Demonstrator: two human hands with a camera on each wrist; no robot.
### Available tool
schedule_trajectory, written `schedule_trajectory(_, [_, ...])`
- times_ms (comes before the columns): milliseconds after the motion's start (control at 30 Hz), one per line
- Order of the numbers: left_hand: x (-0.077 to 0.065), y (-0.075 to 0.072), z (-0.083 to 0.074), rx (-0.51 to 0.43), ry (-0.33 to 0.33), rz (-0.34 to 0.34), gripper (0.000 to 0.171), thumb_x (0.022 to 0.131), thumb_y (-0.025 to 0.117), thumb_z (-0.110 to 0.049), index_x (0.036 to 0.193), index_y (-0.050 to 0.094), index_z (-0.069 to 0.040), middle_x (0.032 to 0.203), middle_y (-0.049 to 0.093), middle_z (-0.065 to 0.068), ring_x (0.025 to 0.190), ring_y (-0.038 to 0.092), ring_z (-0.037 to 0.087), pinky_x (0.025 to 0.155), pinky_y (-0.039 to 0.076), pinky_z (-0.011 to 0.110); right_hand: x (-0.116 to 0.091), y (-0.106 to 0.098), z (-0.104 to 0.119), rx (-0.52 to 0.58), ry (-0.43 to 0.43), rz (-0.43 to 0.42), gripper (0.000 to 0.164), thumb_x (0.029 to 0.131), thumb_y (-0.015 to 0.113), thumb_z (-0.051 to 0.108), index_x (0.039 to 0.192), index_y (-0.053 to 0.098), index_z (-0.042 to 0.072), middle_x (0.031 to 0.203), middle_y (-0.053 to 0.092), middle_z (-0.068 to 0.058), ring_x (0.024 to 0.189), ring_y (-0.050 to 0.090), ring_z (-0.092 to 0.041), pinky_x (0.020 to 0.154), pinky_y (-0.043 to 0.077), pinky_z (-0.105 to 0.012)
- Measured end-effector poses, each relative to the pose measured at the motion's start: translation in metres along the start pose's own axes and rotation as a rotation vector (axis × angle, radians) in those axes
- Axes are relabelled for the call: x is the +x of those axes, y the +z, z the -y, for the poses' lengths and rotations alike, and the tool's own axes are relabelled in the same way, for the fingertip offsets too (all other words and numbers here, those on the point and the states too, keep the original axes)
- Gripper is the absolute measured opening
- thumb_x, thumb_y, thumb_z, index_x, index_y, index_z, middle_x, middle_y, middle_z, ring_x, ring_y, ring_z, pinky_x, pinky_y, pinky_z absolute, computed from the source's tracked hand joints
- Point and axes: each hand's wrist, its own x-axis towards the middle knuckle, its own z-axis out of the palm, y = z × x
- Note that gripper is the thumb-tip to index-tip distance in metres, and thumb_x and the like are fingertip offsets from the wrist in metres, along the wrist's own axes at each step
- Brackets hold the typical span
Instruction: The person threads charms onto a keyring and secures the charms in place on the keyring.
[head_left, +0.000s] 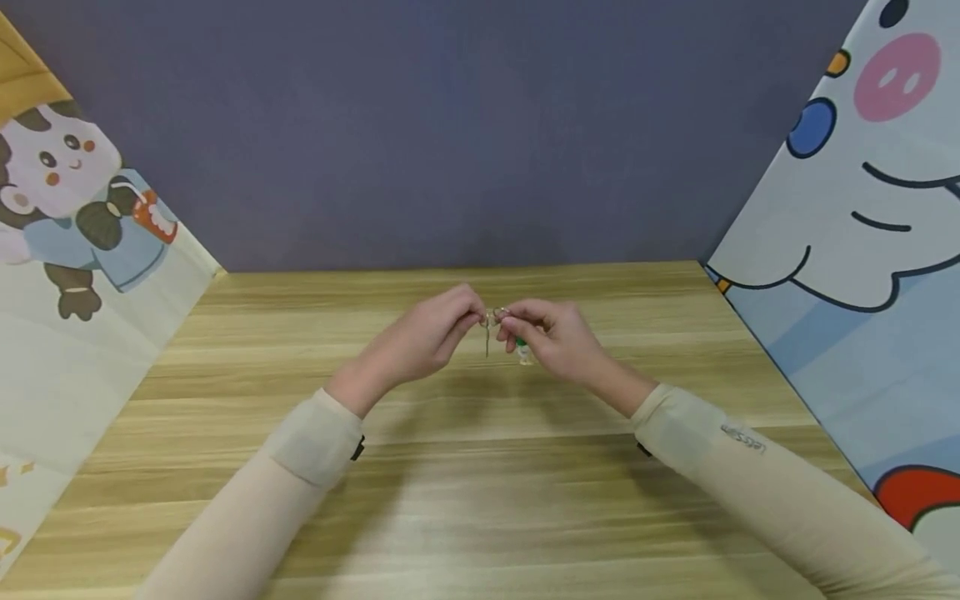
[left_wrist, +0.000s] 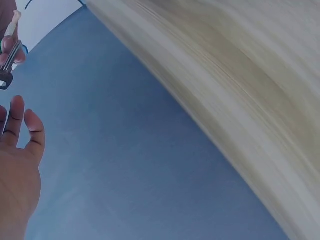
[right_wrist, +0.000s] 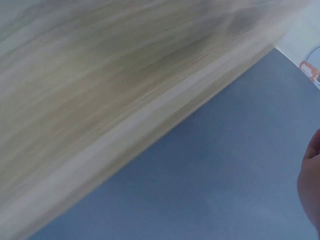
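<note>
Over the table, my two hands meet at a small bunch of keys. In the head view my right hand (head_left: 551, 337) pinches the metal key ring (head_left: 500, 312) between thumb and forefinger. A small green and white charm (head_left: 523, 352) dangles below those fingers. My left hand (head_left: 431, 333) pinches at the near side of the ring, where a thin key (head_left: 487, 340) hangs down. The left wrist view shows several keys (left_wrist: 8, 70), one with a dark head, above the loosely bent outer fingers of my left hand. Only an edge of my right hand (right_wrist: 310, 187) enters the right wrist view.
The wood-grain table (head_left: 480, 500) spreads beneath both arms. A dark blue-grey panel (head_left: 465, 133) rises at its back edge. Cartoon-printed panels flank it on the left (head_left: 82, 375) and on the right (head_left: 862, 350).
</note>
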Motion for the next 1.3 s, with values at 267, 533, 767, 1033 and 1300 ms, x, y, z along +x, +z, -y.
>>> schedule_trajectory(267, [0.002, 0.001, -0.001, 0.109, 0.057, 0.044, 0.009, 0.110, 0.056, -0.007, 0.113, 0.064, -0.007, 0.103, 0.066, 0.004, 0.092, 0.062, 0.015, 0.086, 0.055, 0.032, -0.001, -0.006, -0.008, -0.097, -0.205, 0.058, 0.012, 0.100, 0.068, -0.004, 0.108, 0.075, 0.001, 0.092, 0.080, -0.009, 0.074, 0.075, -0.014, 0.064, 0.059, -0.025])
schedule_trajectory(533, [0.002, -0.001, -0.004, 0.148, 0.086, 0.066, 0.007, 0.109, 0.059, -0.009, 0.108, 0.067, -0.008, 0.098, 0.065, 0.001, 0.086, 0.059, 0.013, 0.083, 0.054, 0.032, 0.000, -0.009, -0.010, -0.139, -0.250, 0.115, 0.017, 0.097, 0.070, -0.006, 0.111, 0.079, -0.003, 0.090, 0.082, -0.009, 0.071, 0.074, -0.012, 0.065, 0.061, -0.027])
schedule_trajectory(767, [0.003, -0.001, -0.004, 0.061, -0.025, 0.104, 0.011, 0.109, 0.062, -0.016, 0.116, 0.069, -0.010, 0.102, 0.069, -0.001, 0.091, 0.062, 0.011, 0.083, 0.056, 0.033, -0.001, -0.009, -0.005, -0.100, -0.100, 0.123, 0.015, 0.103, 0.067, 0.004, 0.110, 0.080, 0.001, 0.084, 0.080, -0.002, 0.070, 0.073, -0.008, 0.058, 0.051, -0.025])
schedule_trajectory(1033, [0.005, 0.004, 0.001, -0.069, 0.012, 0.001, 0.013, 0.104, 0.067, -0.004, 0.115, 0.074, -0.006, 0.100, 0.075, 0.005, 0.086, 0.067, 0.011, 0.074, 0.058, 0.032, -0.001, -0.010, -0.005, -0.034, -0.050, 0.148, 0.017, 0.104, 0.066, 0.003, 0.115, 0.079, 0.000, 0.091, 0.082, -0.010, 0.073, 0.074, -0.010, 0.057, 0.051, -0.023])
schedule_trajectory(1300, [0.006, 0.010, 0.000, -0.209, -0.137, -0.070, 0.012, 0.103, 0.070, -0.008, 0.113, 0.077, -0.007, 0.102, 0.080, 0.005, 0.085, 0.070, 0.011, 0.080, 0.060, 0.029, 0.002, -0.009, -0.002, -0.034, 0.061, 0.105, 0.020, 0.105, 0.067, 0.009, 0.120, 0.078, 0.004, 0.087, 0.081, -0.005, 0.070, 0.074, -0.014, 0.047, 0.038, -0.024])
